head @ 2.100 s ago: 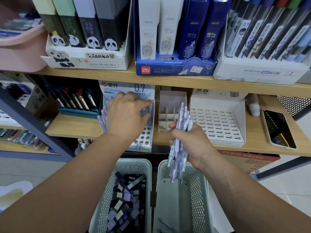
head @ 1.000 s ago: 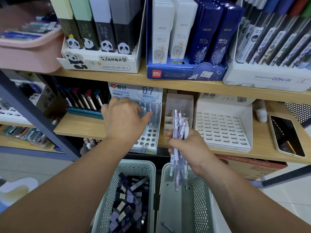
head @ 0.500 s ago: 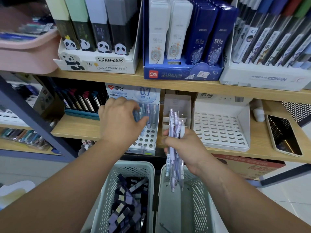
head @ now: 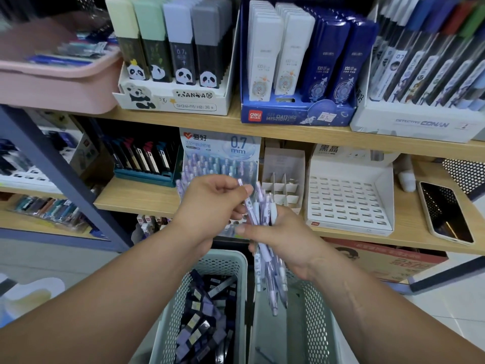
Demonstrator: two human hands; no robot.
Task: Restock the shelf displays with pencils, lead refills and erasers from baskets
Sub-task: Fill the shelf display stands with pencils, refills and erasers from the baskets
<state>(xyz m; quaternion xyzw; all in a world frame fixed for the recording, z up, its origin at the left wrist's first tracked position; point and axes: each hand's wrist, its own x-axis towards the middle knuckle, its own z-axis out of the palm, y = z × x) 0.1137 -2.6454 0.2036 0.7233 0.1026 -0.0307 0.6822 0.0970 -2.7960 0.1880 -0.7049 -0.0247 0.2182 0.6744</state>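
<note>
- The left hand (head: pixel 214 203) pinches the top of one lilac clear-barrelled mechanical pencil (head: pixel 248 206) in the bundle. Drawing it straight along its length should keep its neighbours from snagging.
- The right hand (head: pixel 286 240) is clenched round the bundle of lilac pencils (head: pixel 267 269), above the baskets and just near of the blue-and-white 0.7 mm perforated display stand (head: pixel 220 151). Easing that grip slightly would free the one.
- Below, the pale green mesh basket (head: pixel 170 311) of dark refill boxes (head: pixel 199 327) sits left of a second, nearly empty green basket (head: pixel 309 306).
- The light wooden shelf (head: pixel 136 198) carries a white empty slotted tray (head: pixel 349 203) and, far right, a smartphone (head: pixel 443 214).
</note>
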